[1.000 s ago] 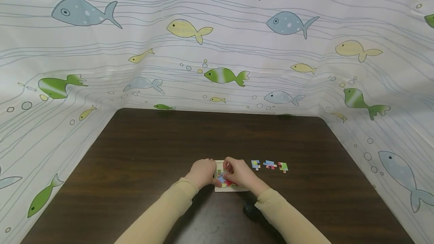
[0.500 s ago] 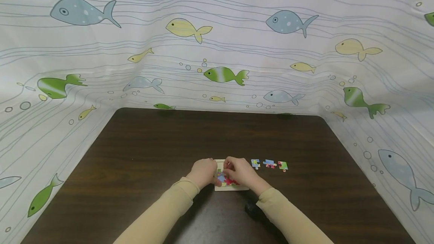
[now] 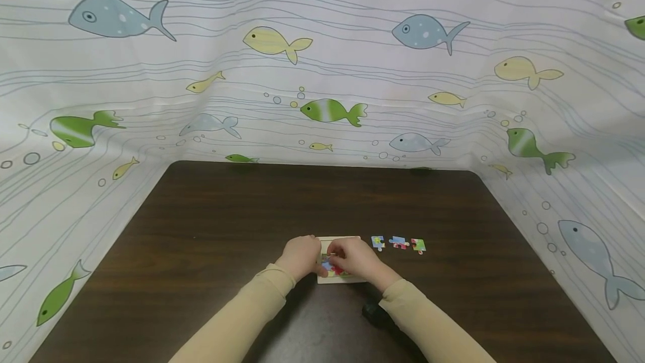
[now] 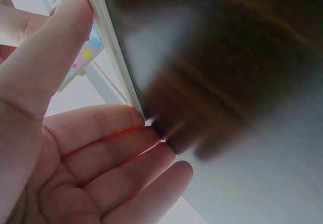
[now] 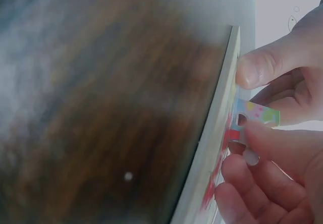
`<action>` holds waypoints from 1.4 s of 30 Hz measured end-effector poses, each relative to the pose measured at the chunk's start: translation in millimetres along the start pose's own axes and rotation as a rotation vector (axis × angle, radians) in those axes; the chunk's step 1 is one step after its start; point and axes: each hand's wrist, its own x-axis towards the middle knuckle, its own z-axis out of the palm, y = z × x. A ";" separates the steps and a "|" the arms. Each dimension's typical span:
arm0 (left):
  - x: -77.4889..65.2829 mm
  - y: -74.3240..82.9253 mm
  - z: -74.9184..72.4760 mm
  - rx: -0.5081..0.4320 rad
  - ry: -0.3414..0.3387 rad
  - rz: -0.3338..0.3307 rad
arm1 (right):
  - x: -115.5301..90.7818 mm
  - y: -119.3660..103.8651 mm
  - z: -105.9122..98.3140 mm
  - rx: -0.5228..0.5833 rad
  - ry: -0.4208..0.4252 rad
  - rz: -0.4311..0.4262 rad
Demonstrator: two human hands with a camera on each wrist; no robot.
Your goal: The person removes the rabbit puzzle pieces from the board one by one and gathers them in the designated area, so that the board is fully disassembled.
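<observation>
A puzzle tray with a pale rim lies on the table, partly filled with red, blue and green pieces. My left hand rests at its left side. In the left wrist view, the thumb touches the tray's rim and nearly straight fingers meet its corner. My right hand is over the tray, pinching a jigsaw piece between thumb and fingertips. This piece is light blue with pink, yellow and green, and stands tilted up against the tray's surface. My hands hide part of the tray.
Three loose jigsaw pieces, a blue-and-yellow one, a blue-and-pink one and a green-and-red one, lie in a row right of the tray. A black object sits by the right sleeve. A fish-print curtain surrounds the dark table.
My right hand has shifted slightly left and its fingertips have come down toward the tray, showing more of the far rim. The left hand stays in place.
</observation>
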 end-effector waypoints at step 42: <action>-0.1 0.6 2.5 0.036 0.004 -0.018 | -33.8 53.5 -55.5 0.175 0.011 0.218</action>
